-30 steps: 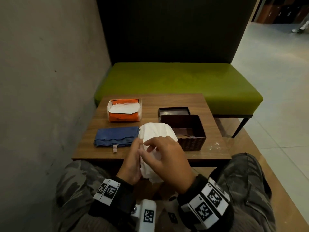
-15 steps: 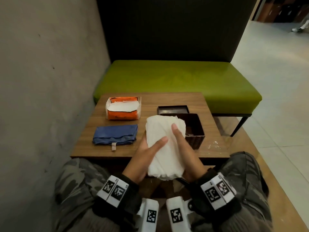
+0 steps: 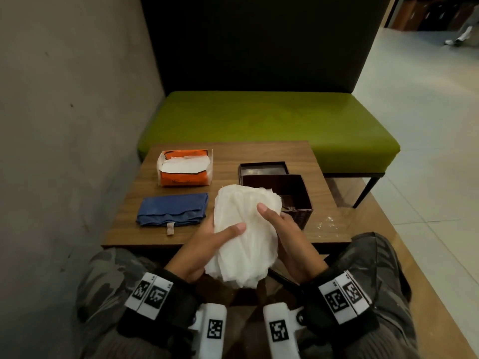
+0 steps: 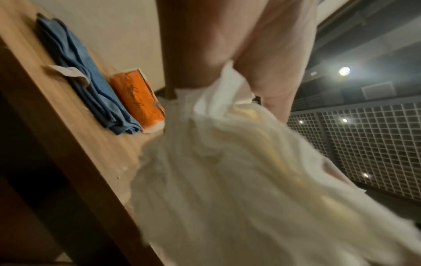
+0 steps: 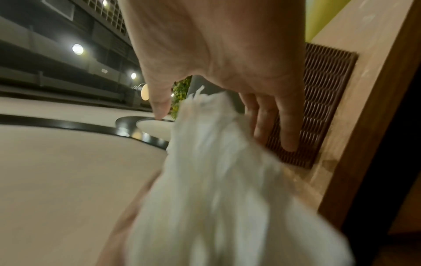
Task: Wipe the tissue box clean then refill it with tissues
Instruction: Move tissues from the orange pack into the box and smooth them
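A thick stack of white tissues [image 3: 246,229] is held over the table's near edge between both hands. My left hand [image 3: 207,244] grips its left side with the thumb lying across the top. My right hand [image 3: 287,237] grips the right side, thumb on top and fingers underneath. The open dark brown woven tissue box [image 3: 295,195] stands just behind the stack on the right; its inside is partly hidden by the tissues. In the left wrist view the stack [image 4: 239,171] fills the frame below my left hand [image 4: 227,45]. In the right wrist view my right hand's fingers [image 5: 284,126] lie close to the box wall [image 5: 323,93].
The box's lid [image 3: 263,168] lies behind the box. An opened orange tissue pack [image 3: 185,168] sits at the back left, and a folded blue cloth [image 3: 172,208] lies in front of it. The small wooden table [image 3: 324,229] abuts a wall on the left and a green bench [image 3: 259,120] behind.
A second ago both hands were bunched on top of the stack. They have since moved to its two sides, thumbs on top, and the stack now lies flatter and slightly further forward.
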Available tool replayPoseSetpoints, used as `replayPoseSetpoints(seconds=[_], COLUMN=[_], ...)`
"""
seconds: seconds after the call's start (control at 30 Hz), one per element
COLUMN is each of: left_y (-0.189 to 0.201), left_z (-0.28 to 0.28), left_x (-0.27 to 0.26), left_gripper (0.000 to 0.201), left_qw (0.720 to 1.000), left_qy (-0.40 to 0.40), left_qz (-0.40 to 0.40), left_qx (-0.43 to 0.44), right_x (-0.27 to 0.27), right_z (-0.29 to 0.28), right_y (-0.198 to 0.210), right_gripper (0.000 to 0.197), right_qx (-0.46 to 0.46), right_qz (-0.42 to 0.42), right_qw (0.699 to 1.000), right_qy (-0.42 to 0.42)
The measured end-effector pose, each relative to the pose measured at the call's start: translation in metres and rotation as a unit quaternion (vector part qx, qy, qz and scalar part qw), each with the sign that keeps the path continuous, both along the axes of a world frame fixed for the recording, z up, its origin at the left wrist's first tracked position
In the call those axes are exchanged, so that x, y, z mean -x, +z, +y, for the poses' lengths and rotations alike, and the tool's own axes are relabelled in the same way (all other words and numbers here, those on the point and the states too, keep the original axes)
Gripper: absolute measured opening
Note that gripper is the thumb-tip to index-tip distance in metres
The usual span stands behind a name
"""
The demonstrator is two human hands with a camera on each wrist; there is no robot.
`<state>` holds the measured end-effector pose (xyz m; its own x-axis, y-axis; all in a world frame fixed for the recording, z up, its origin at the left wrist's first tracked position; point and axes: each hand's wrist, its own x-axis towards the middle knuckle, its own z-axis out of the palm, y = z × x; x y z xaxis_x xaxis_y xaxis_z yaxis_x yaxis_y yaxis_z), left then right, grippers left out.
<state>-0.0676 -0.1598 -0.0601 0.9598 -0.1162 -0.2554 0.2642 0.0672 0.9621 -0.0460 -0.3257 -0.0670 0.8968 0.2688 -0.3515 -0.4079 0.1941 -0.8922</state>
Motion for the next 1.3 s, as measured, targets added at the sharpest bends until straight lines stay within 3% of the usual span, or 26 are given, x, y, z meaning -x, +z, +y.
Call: replayPoseSetpoints(seconds=[0.1, 0.2, 0.33, 0.4, 0.47, 0.6, 0.7, 0.77, 0.87, 0.97, 1.07, 1.2, 1.3], left_y=[0.005, 0.006, -0.009, -0.015, -0.019, -0.018, -0.015, -0.012, -0.005, 0.000, 0.007, 0.002, -0.011], left_z=[0.002, 0.007, 0.017, 0.015, 0.006, -0.007, -0.013, -0.020, -0.022, -0.019, -0.025, -0.031, -0.033], left_x=[-0.002, -0.009, -0.012, -0.011, -0.011, -0.023, -0.035, -0.043, -0.059, -0.085, -0.113, -0.133, -0.136], left_gripper=[0.049, 0.055, 0.090, 0.095, 0.084, 0.046, 0.037, 0.035, 0.035, 0.041, 0.043, 0.043, 0.040], left_qw=[0.995, 0.992, 0.988, 0.974, 0.965, 0.975, 0.977, 0.978, 0.981, 0.994, 0.997, 0.932, 0.907], left_qy=[-0.084, -0.118, -0.062, -0.013, 0.019, 0.097, 0.115, 0.117, 0.100, 0.069, 0.041, 0.032, 0.032], left_qz=[-0.005, 0.010, 0.074, 0.079, 0.080, 0.078, 0.078, 0.085, 0.098, 0.064, -0.014, -0.150, -0.177], left_qx=[-0.046, -0.047, 0.124, 0.211, 0.247, 0.183, 0.160, 0.148, 0.137, 0.064, -0.067, -0.329, -0.380], right_x=[-0.005, -0.008, -0.015, -0.020, -0.023, -0.025, -0.026, -0.027, -0.039, -0.064, -0.093, -0.114, -0.115], right_z=[-0.009, -0.010, -0.014, -0.011, -0.006, -0.004, -0.004, -0.004, -0.017, -0.041, -0.056, -0.064, -0.067], right_y=[0.006, 0.009, 0.010, 0.008, 0.005, 0.002, 0.003, 0.004, 0.010, 0.017, 0.022, 0.014, 0.006], right_gripper=[0.050, 0.036, 0.036, 0.041, 0.043, 0.041, 0.041, 0.034, 0.040, 0.026, 0.031, 0.040, 0.043], right_qx=[-0.002, 0.013, -0.048, -0.059, -0.055, -0.028, -0.020, -0.025, 0.017, 0.087, 0.167, 0.367, 0.466], right_qz=[-0.027, -0.047, -0.040, -0.038, -0.045, -0.054, -0.054, -0.042, -0.035, -0.029, -0.072, -0.170, -0.207], right_qw=[0.999, 0.999, 0.990, 0.981, 0.974, 0.975, 0.984, 0.985, 0.986, 0.986, 0.976, 0.909, 0.858], right_qy=[0.022, -0.022, -0.130, -0.178, -0.214, -0.215, -0.168, -0.163, -0.161, -0.138, -0.121, -0.102, -0.069])
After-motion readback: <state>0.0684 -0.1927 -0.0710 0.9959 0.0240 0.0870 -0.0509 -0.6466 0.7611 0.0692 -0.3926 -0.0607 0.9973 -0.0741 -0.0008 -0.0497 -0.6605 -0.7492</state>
